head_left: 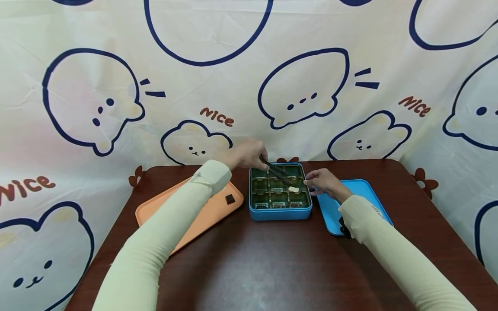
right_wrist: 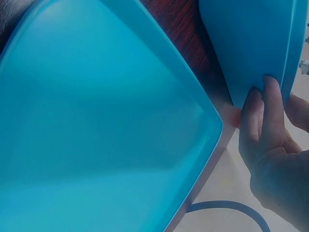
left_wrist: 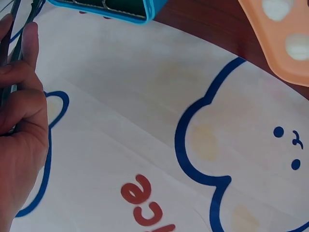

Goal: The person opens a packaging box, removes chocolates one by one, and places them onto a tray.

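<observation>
While L fingers (left_wrist: 30, 44) clamp tongs (head_left: 276, 173), R fingers (right_wrist: 273, 112) grip blue box (head_left: 281, 215). Pale pc (head_left: 293, 189) may drop if squeeze slackens

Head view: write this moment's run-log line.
left hand: holds dark utensil over blue box | right hand: touches box's right wall | pale piece: at utensil's tip | dark piece: on orange tray

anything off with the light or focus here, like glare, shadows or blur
Head view: a pale sheen on the dark brown table, with a soft shadow beside the left sleeve; right wrist view: uneven shading over the blue lid, darker band across its middle; left wrist view: white pieces on the orange tray look soft, lacking fine detail.
</observation>
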Available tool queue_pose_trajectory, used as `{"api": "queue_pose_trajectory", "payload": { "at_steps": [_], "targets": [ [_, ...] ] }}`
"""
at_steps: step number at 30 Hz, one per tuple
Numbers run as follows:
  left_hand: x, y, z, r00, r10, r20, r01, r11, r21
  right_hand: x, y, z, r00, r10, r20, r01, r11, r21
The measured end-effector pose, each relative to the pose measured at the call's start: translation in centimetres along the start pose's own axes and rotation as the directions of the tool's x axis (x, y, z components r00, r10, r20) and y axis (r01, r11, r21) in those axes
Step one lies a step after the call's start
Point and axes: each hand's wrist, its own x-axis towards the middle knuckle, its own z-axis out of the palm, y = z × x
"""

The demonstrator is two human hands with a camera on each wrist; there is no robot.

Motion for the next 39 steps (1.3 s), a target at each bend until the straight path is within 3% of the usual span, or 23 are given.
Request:
{"api": "queue_pose_trajectory", "payload": {
  "at_steps": [8,18,39],
  "targets": [
    [0.6,0.8,0.4,0.999,0.040,0.019,-0.039,0.999,-0.037,0.0,0.1,-0.2,1.000,-0.002,0.001,0.002,1.000,0.002],
    [1.4,1.3,1.2,0.999,0.027,0.043,-0.026,0.999,-0.025,-0.1,0.0,0.0,1.000,-0.010,-0.003,0.010,1.000,0.002],
    [2.9,2.6,1.7,0.992,0.012,0.127,-0.022,0.997,0.076,0.1,0.2,0.0,1.000,-0.007,-0.008,0.007,1.000,0.005]
  ]
}}
